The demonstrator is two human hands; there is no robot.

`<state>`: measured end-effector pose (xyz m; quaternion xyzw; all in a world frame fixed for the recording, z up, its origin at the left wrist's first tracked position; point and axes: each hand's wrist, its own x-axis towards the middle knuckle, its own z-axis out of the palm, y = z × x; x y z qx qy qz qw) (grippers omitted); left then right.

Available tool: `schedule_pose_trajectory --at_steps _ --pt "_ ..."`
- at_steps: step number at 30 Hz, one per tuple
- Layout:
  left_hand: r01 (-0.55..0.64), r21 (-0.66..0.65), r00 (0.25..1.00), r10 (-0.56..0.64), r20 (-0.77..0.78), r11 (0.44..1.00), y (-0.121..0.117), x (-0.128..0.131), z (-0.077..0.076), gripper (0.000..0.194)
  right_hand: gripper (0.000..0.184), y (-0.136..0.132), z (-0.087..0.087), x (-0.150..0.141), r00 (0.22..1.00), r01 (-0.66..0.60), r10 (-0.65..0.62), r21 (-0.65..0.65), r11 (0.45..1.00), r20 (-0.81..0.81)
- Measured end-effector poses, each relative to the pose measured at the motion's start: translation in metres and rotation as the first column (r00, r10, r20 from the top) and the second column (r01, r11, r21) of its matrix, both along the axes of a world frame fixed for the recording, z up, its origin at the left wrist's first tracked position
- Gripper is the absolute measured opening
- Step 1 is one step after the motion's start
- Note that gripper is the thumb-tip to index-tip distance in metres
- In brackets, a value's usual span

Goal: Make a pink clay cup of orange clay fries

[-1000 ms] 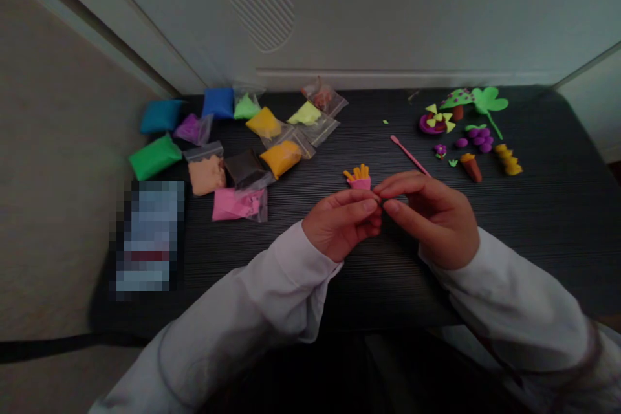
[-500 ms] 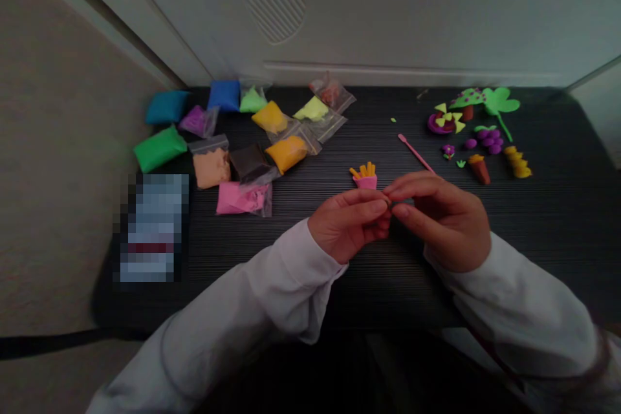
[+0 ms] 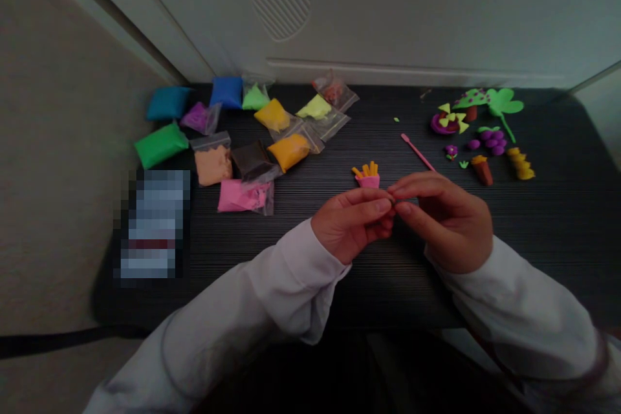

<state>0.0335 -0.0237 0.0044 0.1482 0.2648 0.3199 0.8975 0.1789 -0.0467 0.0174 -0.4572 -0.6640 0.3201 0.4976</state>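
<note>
My left hand [image 3: 356,220] is closed in a pinch, thumb against forefinger, on a small dark piece of clay [image 3: 392,202] that mostly hides between the fingertips. From the other side, the thumb and fingertips of my right hand [image 3: 449,220] close on the same piece, so the two hands meet. Just behind them stands a pink clay cup with yellow clay fries [image 3: 367,176], its lower part covered by my left hand. A pink modelling stick [image 3: 417,151] lies beyond my right hand, which overlaps its near end.
Bags of coloured clay, among them black [image 3: 251,160], pink [image 3: 242,195] and orange [image 3: 290,151], lie at the left. A pixelated phone-like object [image 3: 155,226] is at the table's left edge. Finished clay figures, including purple grapes [image 3: 493,140] and a brown cone [image 3: 482,170], sit at right.
The camera view has shifted, so the table and everything on it appear slightly farther right. Both hands keep their fingertips together on the small dark piece, with little change in pose.
</note>
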Motion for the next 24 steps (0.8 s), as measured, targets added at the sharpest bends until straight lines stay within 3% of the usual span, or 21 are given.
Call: schedule_pose_trajectory --at_steps 12,18,21,24 --pt "-0.006 -0.033 1.000 0.006 -0.002 0.999 0.004 -0.005 0.003 0.018 0.018 0.002 0.000 0.001 0.997 0.038 -0.043 -0.080 0.996 -0.061" --pt "-0.095 -0.063 0.995 0.092 -0.039 0.994 0.014 -0.012 0.005 0.018 0.016 0.006 -0.006 0.010 0.986 0.099 -0.119 -0.162 0.982 -0.119" --pt "-0.206 -0.029 0.977 0.204 -0.067 0.978 0.024 -0.020 0.009 0.020 0.016 0.011 -0.007 0.020 0.994 0.110 -0.106 -0.216 0.970 0.033" --pt "-0.275 0.000 0.959 0.274 -0.074 0.961 0.031 -0.025 0.013 0.020 0.015 0.015 -0.006 0.027 0.945 0.031 0.051 -0.244 0.969 0.323"
